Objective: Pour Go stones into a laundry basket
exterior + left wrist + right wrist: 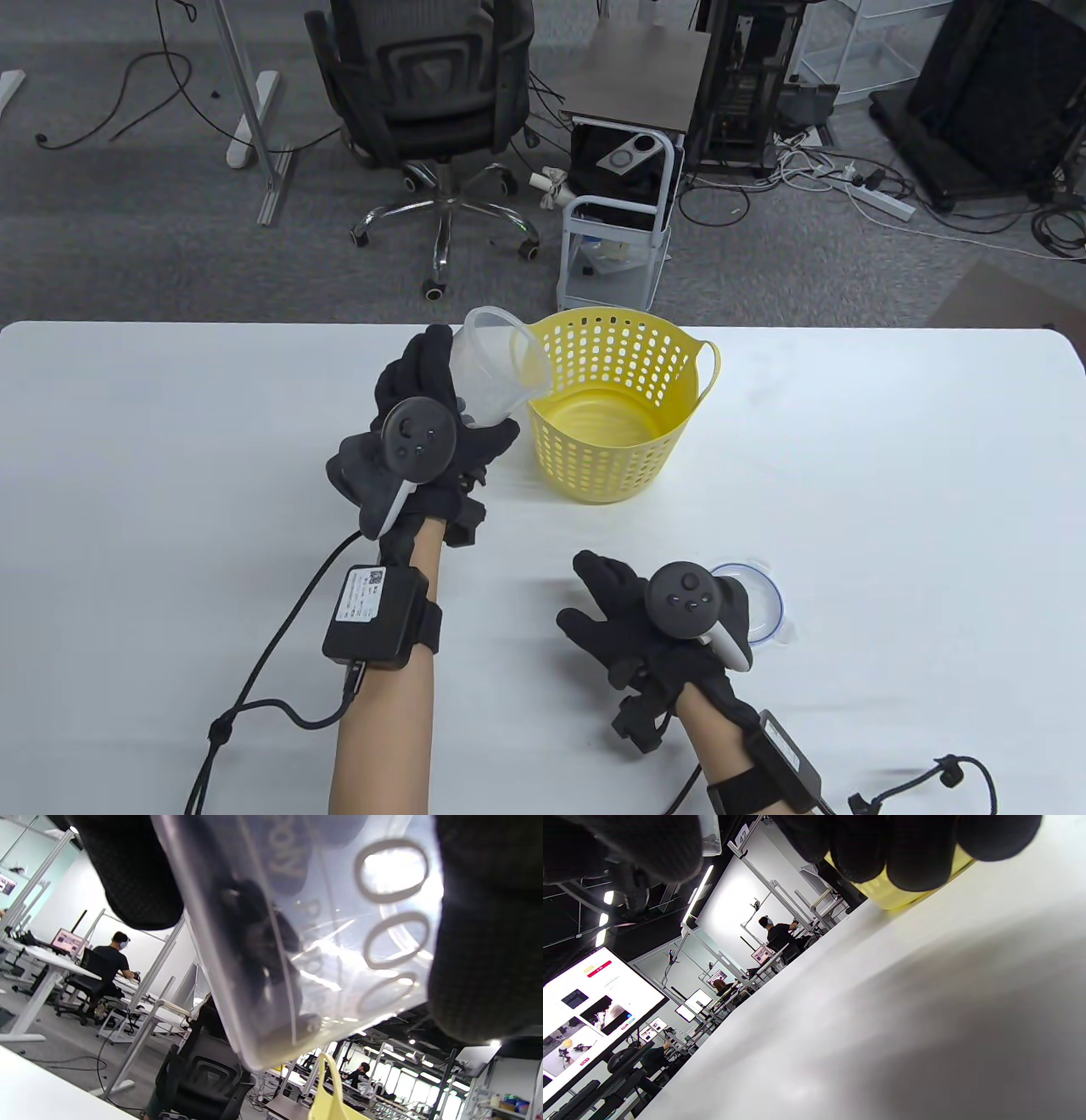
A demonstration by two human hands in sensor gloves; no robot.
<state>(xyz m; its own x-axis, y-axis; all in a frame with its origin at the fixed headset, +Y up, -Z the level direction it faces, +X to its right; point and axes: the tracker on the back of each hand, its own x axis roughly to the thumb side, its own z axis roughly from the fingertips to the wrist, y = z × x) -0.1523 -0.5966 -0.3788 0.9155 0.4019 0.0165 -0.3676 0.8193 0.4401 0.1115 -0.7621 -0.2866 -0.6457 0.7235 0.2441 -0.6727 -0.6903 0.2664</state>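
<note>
I see the clear plastic cup [492, 365] gripped in my left hand [420, 441], tilted with its mouth toward the yellow laundry basket [615, 407] and its lip overlapping the basket's near-left rim. In the left wrist view the cup wall [305, 933] fills most of the frame, with gloved fingers [483, 925] wrapped on either side of it; a dark mass shows through the plastic, and I cannot tell whether it is stones or the glove behind. From the table view I can make out no stones on the basket's floor. The basket stands upright on the white table [891, 475], just to the right of my left hand and beyond my right hand [653, 628]; its loop handle [333, 1086] pokes up at the bottom edge of the left wrist view.

My right hand lies low over the table, well apart from the basket, fingers spread and gripping nothing. Just to its right, partly under the tracker, lies a clear round lid with a blue rim [764, 598], flat on the table. In the right wrist view the fingertips [916, 857] hang over the tabletop, with a patch of the yellow basket [882, 897] past them.
</note>
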